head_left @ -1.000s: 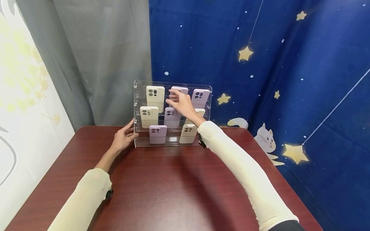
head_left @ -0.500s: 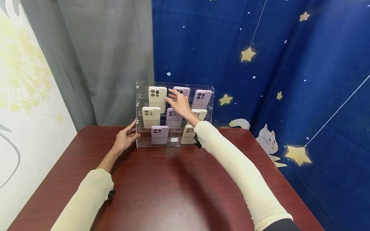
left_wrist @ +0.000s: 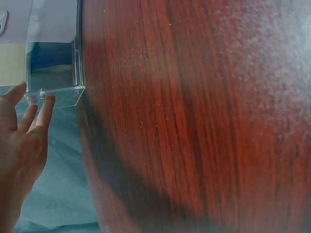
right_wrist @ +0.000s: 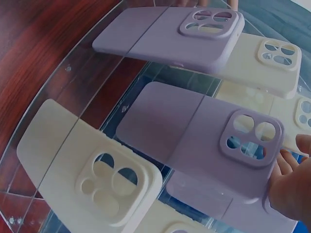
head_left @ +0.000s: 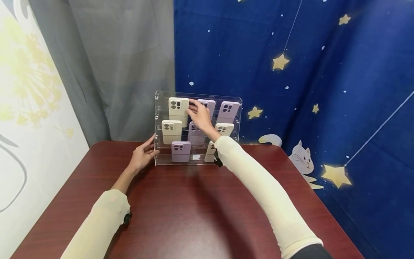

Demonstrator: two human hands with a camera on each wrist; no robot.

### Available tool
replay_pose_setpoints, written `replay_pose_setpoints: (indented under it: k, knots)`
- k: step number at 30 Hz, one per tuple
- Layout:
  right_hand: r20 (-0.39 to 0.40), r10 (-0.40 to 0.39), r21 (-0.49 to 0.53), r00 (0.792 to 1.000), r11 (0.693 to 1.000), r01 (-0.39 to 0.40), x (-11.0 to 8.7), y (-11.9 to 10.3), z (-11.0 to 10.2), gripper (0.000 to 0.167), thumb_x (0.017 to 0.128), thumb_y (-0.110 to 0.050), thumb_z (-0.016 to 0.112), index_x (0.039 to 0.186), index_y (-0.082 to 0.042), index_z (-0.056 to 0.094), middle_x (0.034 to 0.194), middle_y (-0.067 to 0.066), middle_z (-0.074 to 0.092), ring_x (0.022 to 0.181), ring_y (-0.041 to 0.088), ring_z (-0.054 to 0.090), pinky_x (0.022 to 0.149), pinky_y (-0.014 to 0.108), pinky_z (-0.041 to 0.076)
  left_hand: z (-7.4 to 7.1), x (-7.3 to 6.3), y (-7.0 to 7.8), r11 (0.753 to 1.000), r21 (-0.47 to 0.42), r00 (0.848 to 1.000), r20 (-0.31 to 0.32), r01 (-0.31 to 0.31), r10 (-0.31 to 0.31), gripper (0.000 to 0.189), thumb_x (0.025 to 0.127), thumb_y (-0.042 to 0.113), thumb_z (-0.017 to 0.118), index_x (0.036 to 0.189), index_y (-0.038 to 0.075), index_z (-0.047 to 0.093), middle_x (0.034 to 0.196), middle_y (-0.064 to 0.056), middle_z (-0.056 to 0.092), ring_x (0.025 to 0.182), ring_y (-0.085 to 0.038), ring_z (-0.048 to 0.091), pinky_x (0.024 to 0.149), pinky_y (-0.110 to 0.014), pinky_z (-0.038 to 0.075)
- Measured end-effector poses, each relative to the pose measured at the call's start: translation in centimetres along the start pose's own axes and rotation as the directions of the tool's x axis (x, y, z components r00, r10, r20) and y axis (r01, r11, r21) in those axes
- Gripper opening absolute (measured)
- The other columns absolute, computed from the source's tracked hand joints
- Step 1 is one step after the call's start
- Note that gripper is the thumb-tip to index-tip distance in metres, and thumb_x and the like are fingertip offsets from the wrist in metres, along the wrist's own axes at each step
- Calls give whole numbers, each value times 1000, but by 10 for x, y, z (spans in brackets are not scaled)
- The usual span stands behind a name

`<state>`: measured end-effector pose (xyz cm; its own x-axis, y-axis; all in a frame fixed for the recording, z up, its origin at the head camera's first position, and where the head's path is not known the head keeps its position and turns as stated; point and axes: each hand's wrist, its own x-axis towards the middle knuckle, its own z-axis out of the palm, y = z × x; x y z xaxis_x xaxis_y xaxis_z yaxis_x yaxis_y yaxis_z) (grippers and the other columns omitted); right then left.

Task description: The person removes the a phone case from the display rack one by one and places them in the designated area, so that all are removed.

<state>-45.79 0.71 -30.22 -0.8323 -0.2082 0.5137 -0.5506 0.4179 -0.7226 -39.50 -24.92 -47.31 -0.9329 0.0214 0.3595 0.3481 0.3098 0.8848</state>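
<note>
Hands at the clear phone-case rack

Broadly, I start with the dark red wooden table [head_left: 194, 208], which fills the lower part of the head view; a blue starry backdrop [head_left: 323, 90] hangs behind its far right edge, and a grey curtain [head_left: 113, 64] behind its far left.

Next down in size, a clear acrylic rack [head_left: 157, 118] with three stepped shelves stands at the table's far edge, about midway along it. Phone cases lean upright on its shelves. On the top shelf I see a cream case [head_left: 178, 107] at the left, a lilac case [head_left: 207, 105] in the middle and another lilac one [head_left: 229, 111] at the right. The middle shelf carries a cream case [head_left: 171, 131] at its left end, and the bottom shelf a lilac case [head_left: 180, 151] left of centre.

My right hand [head_left: 201, 117] reaches into the rack at the top shelf, between the cream case and the middle lilac case. Its fingers look fairly straight and touch the left edge of that lilac case; I cannot tell from any view whether they pinch it. The right wrist view shows fingertips [right_wrist: 291, 179] against the edge of a lilac case near its camera cut-out.

My left hand [head_left: 142, 155] rests at the rack's lower left corner. In the left wrist view its fingers [left_wrist: 46, 109] are straight and relaxed, with a fingertip touching the acrylic corner [left_wrist: 53, 94]; it grips nothing.
</note>
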Motion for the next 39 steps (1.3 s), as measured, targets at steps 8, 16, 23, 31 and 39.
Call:
replay_pose_setpoints:
  k: [8,16,23,31,39]
  knots:
    - [-110,13,-41,994,999,-18,2,0,6,31,99,-8,71,130,-6,70,115,14,76,105,19,75,86,24,62,0,0,-2,999,-32,1000,-3,-7,7,82,94,-4,74,162,20,37,139,-37,55,122,-50,61,90,-19,56]
    - [-136,32,-41,990,998,-38,3,-2,4,25,99,-9,72,123,-6,72,111,13,78,98,18,77,76,22,63,3,-1,-2,1000,-3,1000,-5,12,-12,81,94,-1,75,162,21,37,140,-33,57,123,-48,61,92,-22,56]
    - [-144,13,-57,989,998,-21,5,-9,-3,24,98,-12,74,122,-8,72,110,11,78,98,16,77,79,23,63,3,-1,-2,1000,-22,1000,-11,5,-5,81,94,-5,73,162,20,37,140,-36,55,124,-50,60,94,-28,56]
    - [-138,-27,-26,990,999,24,5,-14,-12,23,97,-10,74,120,-6,73,110,14,77,102,18,76,85,22,61,3,-2,-2,999,-41,1000,-11,6,-7,81,94,-7,72,162,21,38,141,-37,54,125,-51,58,87,-14,55]
    - [-140,-68,-52,988,997,61,5,-23,-21,23,97,-13,76,120,-9,74,109,10,78,100,14,76,87,23,61,3,-3,-1,999,-41,1000,-22,15,-16,80,94,-6,73,161,20,40,140,-36,55,125,-49,59,85,-13,56]
